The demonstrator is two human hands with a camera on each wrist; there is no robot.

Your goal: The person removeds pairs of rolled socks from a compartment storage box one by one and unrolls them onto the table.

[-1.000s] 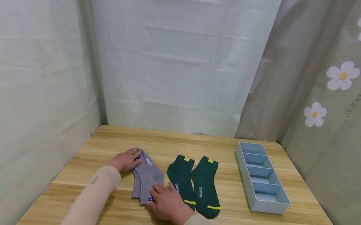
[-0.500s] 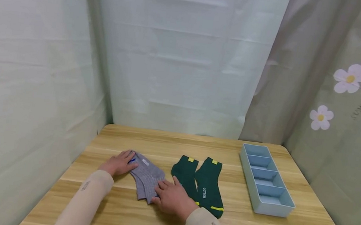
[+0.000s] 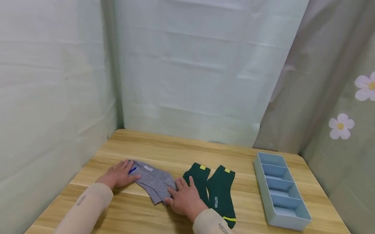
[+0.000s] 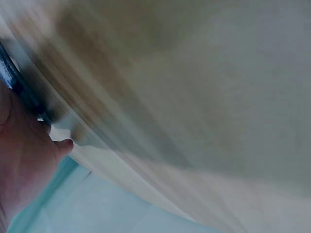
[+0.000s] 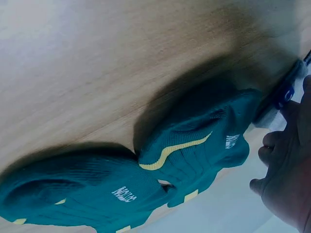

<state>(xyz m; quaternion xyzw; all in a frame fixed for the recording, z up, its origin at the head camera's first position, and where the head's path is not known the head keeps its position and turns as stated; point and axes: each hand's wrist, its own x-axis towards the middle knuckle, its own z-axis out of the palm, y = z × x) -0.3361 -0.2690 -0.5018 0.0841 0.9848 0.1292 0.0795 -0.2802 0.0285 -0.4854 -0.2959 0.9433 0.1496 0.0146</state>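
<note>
A pair of grey ankle socks [image 3: 153,179] marked COTTON lies flat and overlapping on the table. My left hand [image 3: 118,175] rests on their left end, fingers extended over a blue mark. At their right end, the fingers of my right hand [image 3: 186,199] touch the fabric. That hand partly covers the nearer of two dark green socks [image 3: 221,193] with yellow trim. The right wrist view shows both green socks [image 5: 189,141] beside the hand. The left wrist view is blurred, with my left hand [image 4: 29,160] at its edge.
A light blue box [image 3: 278,218] with several compartments stands on the right of the wooden table [image 3: 145,229]. Pale cloth curtains [image 3: 196,75] enclose the back and sides, with white flowers printed on the right one.
Both hands have turned the grey socks so that they lie more sideways; their right end has shifted up and right, towards the green socks. The head view has turned slightly left.
</note>
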